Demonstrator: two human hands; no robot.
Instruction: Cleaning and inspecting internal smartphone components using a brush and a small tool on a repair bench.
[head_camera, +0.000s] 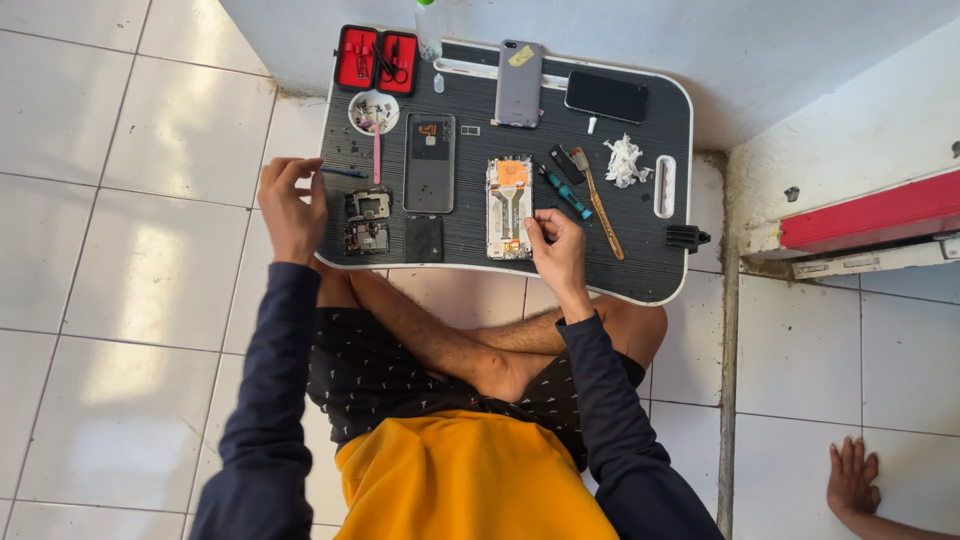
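both hands at the lap tray: right hand pinches the opened phone frame steady; left hand curled, empty, beside small boards laid within reach.

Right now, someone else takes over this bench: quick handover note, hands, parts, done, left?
Left hand: empty, fingers curled, at the lap tray's left edge, beside the small circuit boards.
Right hand: fingertips pinched beside the opened phone frame; whether it holds something is too small to tell.
Done: phone is apart; black back panel lies separately.
Left: frame still open, boards out. Blue screwdriver lies right of the frame.
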